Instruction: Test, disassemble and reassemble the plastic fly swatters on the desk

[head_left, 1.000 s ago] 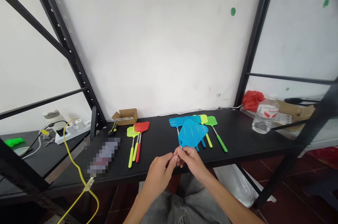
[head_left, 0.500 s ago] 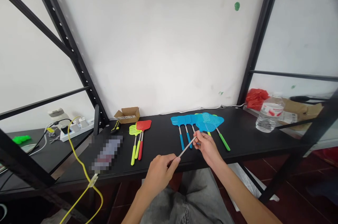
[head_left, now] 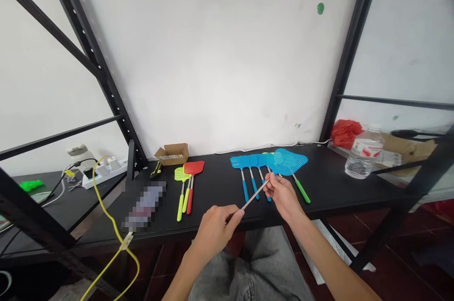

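Note:
A blue fly swatter (head_left: 289, 162) with a metal shaft is held between my two hands above the table edge. My left hand (head_left: 218, 229) is closed around its lower end, hiding the grip. Near the head, the fingers of my right hand (head_left: 282, 198) pinch the shaft. Behind it, several other blue swatters (head_left: 239, 163) lie side by side, partly overlapped by the held one. A green handle (head_left: 302, 191) sticks out at their right. Further left lie a red swatter (head_left: 194, 167) and yellow-green swatters (head_left: 182, 174).
The black table (head_left: 213, 182) backs onto a white wall. An open cardboard box (head_left: 172, 154) and a yellow-black cutter (head_left: 156, 170) sit back left. A blurred-out object (head_left: 145, 206) has a yellow cable (head_left: 109, 218) beside it. A plastic bottle (head_left: 365, 153) stands right, past the black frame post (head_left: 349, 55).
The held swatter's head has shifted right and turned a little. My right hand has moved slightly right with it, while my left hand stays nearly in place.

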{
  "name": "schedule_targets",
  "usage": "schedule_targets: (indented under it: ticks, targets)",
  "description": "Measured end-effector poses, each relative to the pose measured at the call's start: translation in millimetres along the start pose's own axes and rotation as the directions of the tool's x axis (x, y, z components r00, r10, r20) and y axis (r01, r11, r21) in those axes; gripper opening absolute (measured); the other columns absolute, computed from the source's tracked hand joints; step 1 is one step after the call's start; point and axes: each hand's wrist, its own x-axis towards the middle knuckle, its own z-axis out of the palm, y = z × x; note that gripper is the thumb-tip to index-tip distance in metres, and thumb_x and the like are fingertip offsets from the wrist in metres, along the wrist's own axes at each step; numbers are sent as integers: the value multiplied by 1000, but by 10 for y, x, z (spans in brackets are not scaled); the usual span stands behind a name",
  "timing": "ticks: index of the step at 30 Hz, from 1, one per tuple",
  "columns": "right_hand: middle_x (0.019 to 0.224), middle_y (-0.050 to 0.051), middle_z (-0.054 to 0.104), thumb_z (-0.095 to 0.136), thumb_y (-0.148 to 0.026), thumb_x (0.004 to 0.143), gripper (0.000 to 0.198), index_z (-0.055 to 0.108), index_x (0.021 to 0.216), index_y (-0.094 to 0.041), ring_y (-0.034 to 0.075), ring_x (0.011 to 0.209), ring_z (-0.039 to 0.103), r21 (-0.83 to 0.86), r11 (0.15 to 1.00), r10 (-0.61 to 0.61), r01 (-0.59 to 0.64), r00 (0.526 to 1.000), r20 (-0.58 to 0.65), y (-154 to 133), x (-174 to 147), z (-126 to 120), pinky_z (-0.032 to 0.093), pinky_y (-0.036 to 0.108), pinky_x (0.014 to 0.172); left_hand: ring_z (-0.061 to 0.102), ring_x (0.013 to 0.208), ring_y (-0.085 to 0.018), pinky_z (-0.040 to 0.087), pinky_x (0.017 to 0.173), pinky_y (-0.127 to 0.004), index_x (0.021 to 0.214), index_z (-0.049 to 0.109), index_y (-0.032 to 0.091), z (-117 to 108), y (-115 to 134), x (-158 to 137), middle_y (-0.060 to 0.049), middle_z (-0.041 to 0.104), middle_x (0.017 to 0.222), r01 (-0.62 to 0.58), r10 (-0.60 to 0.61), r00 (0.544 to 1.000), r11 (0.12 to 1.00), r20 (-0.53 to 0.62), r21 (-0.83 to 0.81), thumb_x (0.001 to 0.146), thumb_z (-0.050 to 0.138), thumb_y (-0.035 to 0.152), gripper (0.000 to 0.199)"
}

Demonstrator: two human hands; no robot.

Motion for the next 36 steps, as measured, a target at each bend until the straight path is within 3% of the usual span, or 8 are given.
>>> schedule_targets:
  ticks: [9, 12, 16, 22, 28, 36]
  targets:
    - [61, -1, 52, 72, -51, 76, 35, 69, 82, -17, 11, 54, 51, 61, 997, 46, -51, 995, 91, 74, -63, 68, 34, 23, 46, 31, 51, -12, 19, 53, -25, 65, 50, 21, -37, -37, -23, 5, 37, 53, 35, -35, 999, 999, -14, 7, 97, 37, 45, 41]
    - [60, 0, 54, 65, -53, 81, 38, 69, 85, -16, 11, 53, 52, -46, 995, 91, -84, 973, 210, 179, -190, 184, 34, 22, 46, 32, 50, -12, 20, 53, -25, 66, 50, 21, -7, -8, -3, 5, 37, 52, 31, -32, 999, 999, -37, -17, 97, 38, 44, 41]
    - [59, -1, 53, 60, -53, 85, 39, 66, 81, -15, 11, 52, 53, -189, 977, 162, -99, 921, 355, 334, -385, 356, 36, 22, 47, 42, 52, -13, 25, 55, -24, 73, 58, 22, 48, 22, 8, 3, 52, 56, 45, -48, 998, 995, -41, -89, 97, 36, 44, 40]
    - [58, -1, 53, 54, -56, 87, 43, 64, 77, -15, 11, 52, 53, -267, 959, 202, -100, 898, 392, 339, -443, 387, 39, 23, 49, 54, 64, -16, 33, 60, -24, 79, 63, 21, 127, -3, -26, 0, 62, 69, 60, -55, 998, 984, 38, -166, 99, 29, 47, 47]
    - [56, 0, 54, 55, -55, 87, 42, 65, 74, -16, 11, 51, 51, -318, 948, 142, -14, 914, 380, 289, -356, 309, 38, 23, 49, 48, 60, -14, 31, 59, -23, 72, 57, 19, 199, 4, -13, 2, 52, 63, 45, -38, 998, 983, 43, -177, 100, 22, 46, 52]
    - [59, 0, 55, 58, -51, 87, 37, 63, 74, -17, 13, 56, 56, -277, 961, 92, 10, 931, 353, 307, -330, 283, 39, 23, 49, 46, 61, -13, 29, 59, -23, 76, 57, 20, 184, 22, 0, 3, 51, 64, 33, -24, 999, 981, 46, -192, 101, 24, 44, 48]
